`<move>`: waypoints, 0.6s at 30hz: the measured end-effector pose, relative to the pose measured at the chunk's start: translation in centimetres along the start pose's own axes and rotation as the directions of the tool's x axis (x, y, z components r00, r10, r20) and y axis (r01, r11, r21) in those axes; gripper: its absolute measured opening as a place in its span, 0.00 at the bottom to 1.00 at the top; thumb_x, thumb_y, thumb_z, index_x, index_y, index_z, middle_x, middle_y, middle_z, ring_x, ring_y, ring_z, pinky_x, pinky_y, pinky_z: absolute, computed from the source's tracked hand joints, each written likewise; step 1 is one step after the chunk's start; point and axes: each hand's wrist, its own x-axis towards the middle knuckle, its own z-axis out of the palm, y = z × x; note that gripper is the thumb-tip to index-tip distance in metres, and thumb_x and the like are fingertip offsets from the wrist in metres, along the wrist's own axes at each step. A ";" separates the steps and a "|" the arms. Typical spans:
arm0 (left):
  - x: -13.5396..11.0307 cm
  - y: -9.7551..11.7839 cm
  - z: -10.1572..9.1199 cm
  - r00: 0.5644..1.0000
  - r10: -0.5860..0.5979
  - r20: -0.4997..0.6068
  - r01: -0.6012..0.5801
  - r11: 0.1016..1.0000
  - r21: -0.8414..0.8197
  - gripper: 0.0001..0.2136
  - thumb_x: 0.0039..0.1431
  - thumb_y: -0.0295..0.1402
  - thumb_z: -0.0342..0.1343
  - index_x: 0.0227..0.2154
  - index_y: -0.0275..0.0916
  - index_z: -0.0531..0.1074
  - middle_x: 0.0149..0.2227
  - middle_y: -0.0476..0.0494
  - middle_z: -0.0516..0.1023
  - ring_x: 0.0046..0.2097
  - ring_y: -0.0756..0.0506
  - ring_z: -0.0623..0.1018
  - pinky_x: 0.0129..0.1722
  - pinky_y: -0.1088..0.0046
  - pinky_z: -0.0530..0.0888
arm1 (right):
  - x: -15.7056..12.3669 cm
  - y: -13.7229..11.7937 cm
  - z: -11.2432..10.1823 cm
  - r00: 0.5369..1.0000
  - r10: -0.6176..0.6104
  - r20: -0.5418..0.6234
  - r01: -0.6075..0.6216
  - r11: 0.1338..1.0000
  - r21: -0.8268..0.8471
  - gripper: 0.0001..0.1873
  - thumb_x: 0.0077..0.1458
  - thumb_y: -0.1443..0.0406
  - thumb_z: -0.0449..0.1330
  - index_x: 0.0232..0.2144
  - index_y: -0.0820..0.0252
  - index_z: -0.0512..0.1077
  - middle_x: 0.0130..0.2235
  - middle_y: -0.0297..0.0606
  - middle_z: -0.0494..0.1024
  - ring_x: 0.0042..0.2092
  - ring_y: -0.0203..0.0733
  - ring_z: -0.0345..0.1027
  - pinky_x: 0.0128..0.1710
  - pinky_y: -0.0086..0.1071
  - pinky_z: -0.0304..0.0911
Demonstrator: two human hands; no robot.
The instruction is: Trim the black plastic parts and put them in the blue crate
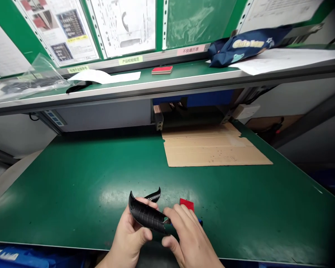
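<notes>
Just inside the front edge of the green work mat, the left hand grips a curved, ribbed black plastic shell and the right hand pinches its end, with a small red pad just beyond and open mat reaching a flattened brown cardboard sheet at one o'clock.

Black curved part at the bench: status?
Left hand cradling black curved plastic part; right hand pinching its end. Second black curved piece behind; red pad by right hand.
</notes>
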 end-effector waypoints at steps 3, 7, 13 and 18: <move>0.0 0.5 0.6 0.999 -0.039 0.000 0.039 0.998 0.054 0.27 0.40 0.41 0.69 0.45 0.42 0.68 0.45 0.40 0.75 0.44 0.39 0.77 0.44 0.65 0.73 | 0.1 0.4 -0.6 1.000 -0.007 -0.006 0.007 0.997 -0.074 0.35 0.58 0.40 0.35 0.43 0.57 0.66 0.34 0.41 0.67 0.33 0.47 0.60 0.34 0.39 0.57; 0.1 0.9 1.6 0.997 -0.066 -0.031 0.068 0.996 0.064 0.27 0.39 0.40 0.70 0.43 0.41 0.69 0.45 0.39 0.76 0.42 0.39 0.78 0.42 0.66 0.74 | 0.3 0.9 -1.3 1.000 0.015 0.001 -0.015 0.983 -0.185 0.37 0.56 0.38 0.32 0.36 0.57 0.68 0.32 0.40 0.66 0.33 0.47 0.57 0.32 0.38 0.51; 0.0 0.8 2.3 0.996 -0.043 -0.082 0.049 0.996 0.068 0.25 0.41 0.41 0.69 0.43 0.40 0.69 0.44 0.40 0.76 0.43 0.41 0.77 0.42 0.68 0.74 | 0.9 1.5 -1.5 0.998 0.006 0.059 0.004 0.988 -0.154 0.35 0.57 0.39 0.31 0.24 0.58 0.62 0.28 0.36 0.64 0.31 0.43 0.54 0.31 0.36 0.45; -0.2 0.6 1.9 0.999 -0.009 -0.035 0.013 0.994 0.110 0.22 0.46 0.40 0.67 0.44 0.42 0.68 0.45 0.40 0.76 0.45 0.41 0.76 0.45 0.68 0.73 | 0.8 2.1 -1.0 0.995 -0.017 0.095 0.029 0.991 -0.128 0.33 0.59 0.40 0.34 0.24 0.58 0.62 0.26 0.35 0.65 0.31 0.42 0.54 0.32 0.36 0.46</move>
